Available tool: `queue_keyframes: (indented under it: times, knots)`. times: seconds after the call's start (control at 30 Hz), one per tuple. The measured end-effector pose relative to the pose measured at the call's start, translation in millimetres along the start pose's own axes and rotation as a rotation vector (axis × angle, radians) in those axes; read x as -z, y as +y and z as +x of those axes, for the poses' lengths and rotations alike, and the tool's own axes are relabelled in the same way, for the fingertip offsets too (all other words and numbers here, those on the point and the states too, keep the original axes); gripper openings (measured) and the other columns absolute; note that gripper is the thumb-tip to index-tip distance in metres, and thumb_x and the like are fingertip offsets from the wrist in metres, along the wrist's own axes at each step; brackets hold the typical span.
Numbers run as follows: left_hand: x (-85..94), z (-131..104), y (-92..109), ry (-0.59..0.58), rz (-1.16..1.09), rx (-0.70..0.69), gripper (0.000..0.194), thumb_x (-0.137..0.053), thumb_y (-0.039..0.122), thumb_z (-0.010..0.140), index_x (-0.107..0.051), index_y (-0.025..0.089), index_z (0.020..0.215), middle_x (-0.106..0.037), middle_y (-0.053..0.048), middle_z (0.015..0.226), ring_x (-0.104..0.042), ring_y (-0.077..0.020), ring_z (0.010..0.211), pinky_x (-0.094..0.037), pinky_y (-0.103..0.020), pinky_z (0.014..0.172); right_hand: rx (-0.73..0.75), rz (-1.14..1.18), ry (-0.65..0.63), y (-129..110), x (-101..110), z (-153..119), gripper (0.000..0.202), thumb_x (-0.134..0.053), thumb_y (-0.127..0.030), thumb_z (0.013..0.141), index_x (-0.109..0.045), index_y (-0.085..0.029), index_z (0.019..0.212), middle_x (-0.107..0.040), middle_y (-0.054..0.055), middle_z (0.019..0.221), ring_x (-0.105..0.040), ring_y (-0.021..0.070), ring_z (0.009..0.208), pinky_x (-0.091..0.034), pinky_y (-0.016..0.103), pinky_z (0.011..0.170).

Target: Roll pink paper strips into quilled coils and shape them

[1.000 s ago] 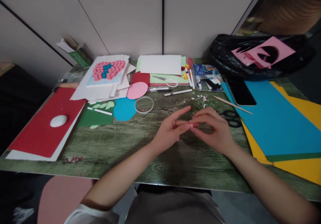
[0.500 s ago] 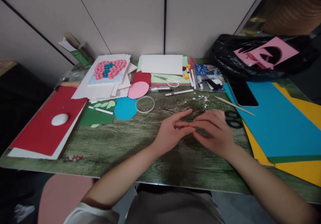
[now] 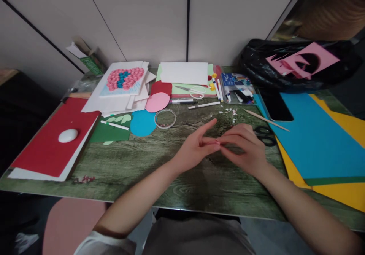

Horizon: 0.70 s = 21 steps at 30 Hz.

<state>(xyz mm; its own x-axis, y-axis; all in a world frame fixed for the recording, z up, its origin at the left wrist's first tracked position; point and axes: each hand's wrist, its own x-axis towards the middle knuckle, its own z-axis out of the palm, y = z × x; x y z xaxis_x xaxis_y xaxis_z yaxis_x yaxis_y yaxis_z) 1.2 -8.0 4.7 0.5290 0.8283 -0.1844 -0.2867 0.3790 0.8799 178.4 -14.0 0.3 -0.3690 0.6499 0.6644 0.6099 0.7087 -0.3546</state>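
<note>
Over the middle of the green wood-grain table [image 3: 168,163], my left hand [image 3: 196,148] and my right hand [image 3: 245,148] meet at the fingertips. Both are closed in a pinch around something small and pinkish, too tiny to make out; my left index finger points up and away. Black-handled scissors [image 3: 265,140] lie just beyond my right hand, partly hidden by it. Small paper scraps [image 3: 234,114] and a pointed wooden stick [image 3: 268,120] lie behind that hand. A clear ring [image 3: 165,118] rests to the left, beyond my left hand.
Left: red sheet [image 3: 57,137] with a white oval object [image 3: 68,135], and a pink-and-blue flower picture [image 3: 124,80]. Back: white-handled scissors [image 3: 196,92] and markers [image 3: 216,87]. Right: blue sheet [image 3: 322,144], phone [image 3: 276,104] and black bag [image 3: 256,64].
The fingers of my right hand have shifted slightly around the pinch, and my left index finger has tilted a little. Objects on the table have not moved.
</note>
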Motion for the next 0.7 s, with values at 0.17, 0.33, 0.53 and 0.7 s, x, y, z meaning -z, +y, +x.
queue_keyframes:
  times: [0.17, 0.33, 0.53, 0.7]
  knots:
    - [2.2, -0.5, 1.2, 0.064, 0.008, 0.034, 0.072, -0.072, 0.025, 0.070, -0.040, 0.027, 0.135, -0.072, -0.005, 0.087, -0.064, -0.0134, 0.076, -0.048, -0.026, 0.072, -0.018, -0.026, 0.059, 1.5, 0.4, -0.3, 0.019, -0.068, -0.016, 0.071, -0.062, -0.026, 0.087, -0.063, 0.000, 0.078, -0.058, 0.0172, 0.075, -0.044, 0.036, 0.070]
    - [4.4, -0.5, 1.9, 0.093, 0.040, 0.032, 0.066, -0.069, 0.030, 0.073, -0.043, 0.027, 0.133, -0.072, -0.007, 0.091, -0.065, -0.0162, 0.075, -0.051, -0.028, 0.066, -0.013, -0.059, 0.068, 4.1, 0.5, -0.7, 0.019, -0.070, -0.019, 0.071, -0.063, -0.027, 0.085, -0.063, 0.000, 0.077, -0.058, 0.0178, 0.074, -0.044, 0.037, 0.068]
    - [3.6, 1.0, -2.5, 0.143, 0.108, -0.036, 0.061, -0.068, 0.027, 0.073, -0.047, 0.023, 0.131, -0.073, -0.006, 0.087, -0.066, -0.0163, 0.081, -0.050, -0.032, 0.080, 0.037, -0.174, -0.004, 6.3, 0.6, -1.1, 0.016, -0.068, -0.022, 0.074, -0.062, -0.028, 0.088, -0.065, -0.001, 0.077, -0.057, 0.0176, 0.075, -0.041, 0.038, 0.071]
    - [-1.1, 1.2, -6.6, 0.185, 0.163, -0.078, 0.062, -0.071, 0.026, 0.070, -0.049, 0.024, 0.128, -0.073, -0.005, 0.088, -0.066, -0.0150, 0.079, -0.050, -0.031, 0.079, 0.061, -0.267, -0.049, 2.6, 1.8, -0.3, 0.014, -0.067, -0.022, 0.074, -0.062, -0.026, 0.087, -0.065, 0.000, 0.078, -0.056, 0.0184, 0.077, -0.039, 0.039, 0.075]
